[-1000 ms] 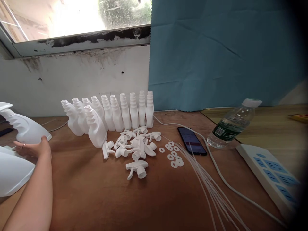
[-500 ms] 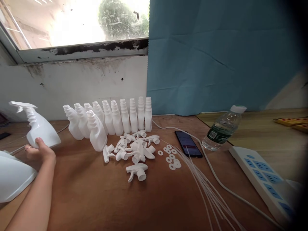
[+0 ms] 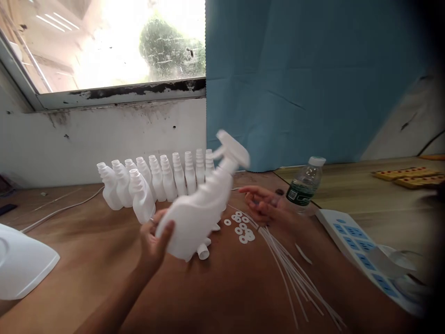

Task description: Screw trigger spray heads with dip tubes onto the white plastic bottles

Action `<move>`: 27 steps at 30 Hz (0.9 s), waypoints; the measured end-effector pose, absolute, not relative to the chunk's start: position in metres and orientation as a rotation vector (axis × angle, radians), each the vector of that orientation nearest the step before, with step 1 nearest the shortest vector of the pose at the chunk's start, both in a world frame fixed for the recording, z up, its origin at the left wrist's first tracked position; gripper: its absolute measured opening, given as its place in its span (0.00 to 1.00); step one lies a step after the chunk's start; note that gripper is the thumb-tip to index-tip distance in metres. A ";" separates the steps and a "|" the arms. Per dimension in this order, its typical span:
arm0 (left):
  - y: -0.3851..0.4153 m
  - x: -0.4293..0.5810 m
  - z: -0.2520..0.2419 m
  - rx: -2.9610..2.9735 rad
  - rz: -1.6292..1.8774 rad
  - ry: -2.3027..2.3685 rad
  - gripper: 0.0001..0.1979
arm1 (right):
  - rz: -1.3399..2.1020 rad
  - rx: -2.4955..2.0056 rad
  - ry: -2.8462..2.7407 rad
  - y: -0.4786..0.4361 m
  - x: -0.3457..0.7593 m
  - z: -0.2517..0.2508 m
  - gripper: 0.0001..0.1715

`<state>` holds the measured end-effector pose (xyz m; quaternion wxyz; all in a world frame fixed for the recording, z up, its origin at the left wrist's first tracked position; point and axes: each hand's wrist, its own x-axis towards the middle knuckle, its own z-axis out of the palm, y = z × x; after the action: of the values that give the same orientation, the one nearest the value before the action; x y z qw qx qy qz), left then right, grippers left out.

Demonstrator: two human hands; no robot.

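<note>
My left hand (image 3: 153, 241) has a grip on the tilted spray bottle (image 3: 198, 208), centre frame. My right hand (image 3: 264, 206) is open. One loose swing could topple the empty bottles (image 3: 156, 178) behind.

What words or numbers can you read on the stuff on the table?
None can be read.
The green label on the water bottle is too small and blurred.
The white spray bottle in the left hand is plain.
The power strip shows no readable marks.

Bright window (image 3: 114, 46), blue curtain (image 3: 295, 79), wooden table (image 3: 86, 241)
</note>
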<state>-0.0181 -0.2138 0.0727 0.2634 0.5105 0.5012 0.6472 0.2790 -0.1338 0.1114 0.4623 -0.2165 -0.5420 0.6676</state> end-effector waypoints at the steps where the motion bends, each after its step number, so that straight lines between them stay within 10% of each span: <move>1: -0.219 -0.006 0.064 1.415 1.577 1.324 0.18 | 1.619 -0.522 -1.288 -0.134 0.275 0.103 0.30; 23: -0.211 0.007 0.044 0.780 1.044 0.963 0.24 | 1.568 -0.532 -0.882 -0.134 0.269 0.052 0.17; 27: -0.211 0.005 0.046 0.769 1.035 0.974 0.23 | 1.605 -0.492 -0.948 -0.133 0.272 0.056 0.27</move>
<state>0.0054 -0.2110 0.0464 0.6908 0.3439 0.4359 0.4631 0.2717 -0.1326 0.0558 0.5700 -0.2098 -0.4040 0.6840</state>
